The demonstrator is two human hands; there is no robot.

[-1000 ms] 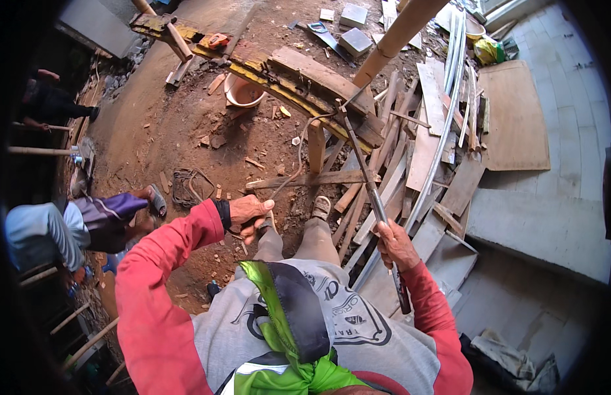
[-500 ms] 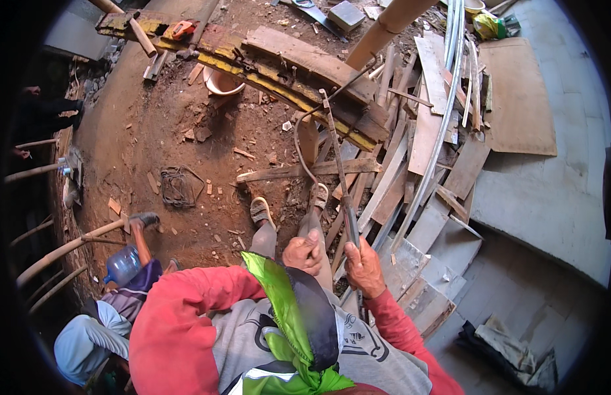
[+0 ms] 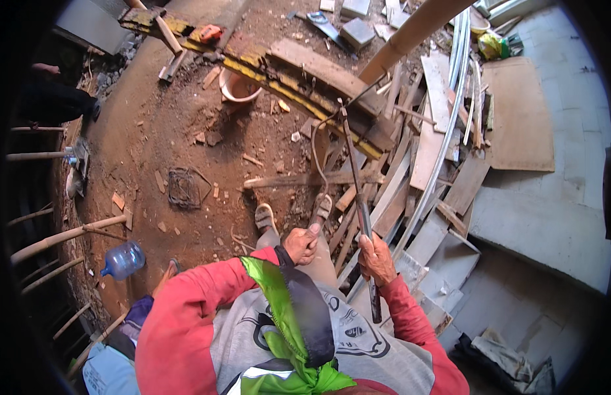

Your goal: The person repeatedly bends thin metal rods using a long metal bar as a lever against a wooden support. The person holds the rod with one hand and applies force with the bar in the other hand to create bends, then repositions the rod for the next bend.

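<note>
My right hand (image 3: 378, 259) is wrapped round a long metal bar (image 3: 355, 164) with a small forked tip and a thicker lower part. The bar slants up and away from me, and its lower end shows below my fist, in front of my shirt. A thin bent rod (image 3: 316, 157) curves beside the bar, crossing near its tip and running down toward my right foot. My left hand (image 3: 301, 245) is closed in front of my lap, thumb uppermost. Whether it grips the rod's near end, I cannot make out.
A yellow-edged wooden beam (image 3: 279, 82) crosses ahead, with an orange tool (image 3: 210, 33) on it. Beneath stands a bucket (image 3: 239, 87). Scrap boards (image 3: 427, 141) and long metal strips (image 3: 450, 108) lie right. Left are a blue water jug (image 3: 124, 259), bamboo poles (image 3: 62, 240) and a co-worker's clothing (image 3: 111, 368).
The bar has slid or tilted, so more of its lower end shows below my right hand. The co-worker's arm has drawn back from beside the jug. My view has shifted slightly.
</note>
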